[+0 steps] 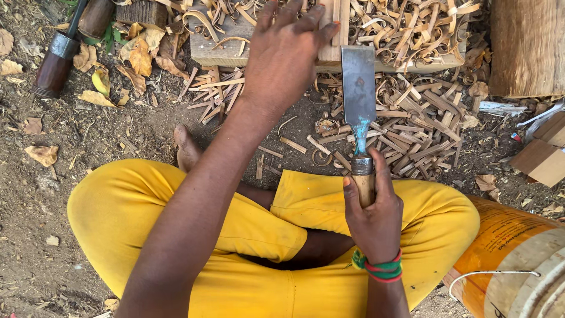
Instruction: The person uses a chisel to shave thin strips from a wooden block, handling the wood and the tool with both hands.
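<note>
My right hand (372, 215) grips the wooden handle of a broad flat chisel (359, 88), whose steel blade points away from me toward a wooden board (226, 52). My left hand (285, 50) reaches forward, fingers spread, resting on a narrow wooden piece (331, 35) lying on that board. The chisel's tip sits just right of the left hand, at the board's near edge. I sit cross-legged in yellow trousers (176, 212) on bare earth.
Curled wood shavings and cut strips (412, 118) cover the board and ground ahead. A second tool with a dark wooden handle (59, 59) lies at upper left. A log (527, 47) stands at upper right, an orange drum (512, 259) at lower right, cardboard pieces (544, 153) beside it.
</note>
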A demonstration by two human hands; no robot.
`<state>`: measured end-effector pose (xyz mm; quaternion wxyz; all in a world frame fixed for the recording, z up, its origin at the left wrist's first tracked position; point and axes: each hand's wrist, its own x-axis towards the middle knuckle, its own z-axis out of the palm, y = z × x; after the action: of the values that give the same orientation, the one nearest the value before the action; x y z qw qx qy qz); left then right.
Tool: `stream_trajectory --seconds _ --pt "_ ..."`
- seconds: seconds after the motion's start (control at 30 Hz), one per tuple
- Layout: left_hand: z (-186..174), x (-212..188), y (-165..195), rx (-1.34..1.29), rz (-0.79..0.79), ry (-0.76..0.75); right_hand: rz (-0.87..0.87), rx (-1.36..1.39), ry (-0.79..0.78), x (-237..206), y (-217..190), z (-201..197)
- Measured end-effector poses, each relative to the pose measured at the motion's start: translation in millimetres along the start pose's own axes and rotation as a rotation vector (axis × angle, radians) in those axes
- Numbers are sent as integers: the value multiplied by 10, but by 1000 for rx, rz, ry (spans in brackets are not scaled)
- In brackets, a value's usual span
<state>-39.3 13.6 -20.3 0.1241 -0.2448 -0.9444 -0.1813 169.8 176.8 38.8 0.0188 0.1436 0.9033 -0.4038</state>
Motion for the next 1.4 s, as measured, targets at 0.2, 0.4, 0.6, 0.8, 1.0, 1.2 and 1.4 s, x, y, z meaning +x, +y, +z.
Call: stream_trajectory --seconds 0.2,0.4,0.6,0.8,1.0,1.2,1.4 --pt "160 6 4 87 98 10 -11 -72 -28 -109 -35 74" --pt "172 -64 -69 91 174 -1 -116 -27 -38 -74 78 137" --pt "145 -38 27 190 136 53 -79 8 -31 -76 116 158" --pt "65 -39 31 2 11 29 -167 -26 -3 -89 94 147" --pt "70 -28 90 71 -12 57 -169 -90 21 -73 38 154" --pt "73 -30 114 79 -25 59 -182 -91 34 -57 19 142" --pt "95 -53 120 77 -21 71 -170 -91 30 -56 32 141"
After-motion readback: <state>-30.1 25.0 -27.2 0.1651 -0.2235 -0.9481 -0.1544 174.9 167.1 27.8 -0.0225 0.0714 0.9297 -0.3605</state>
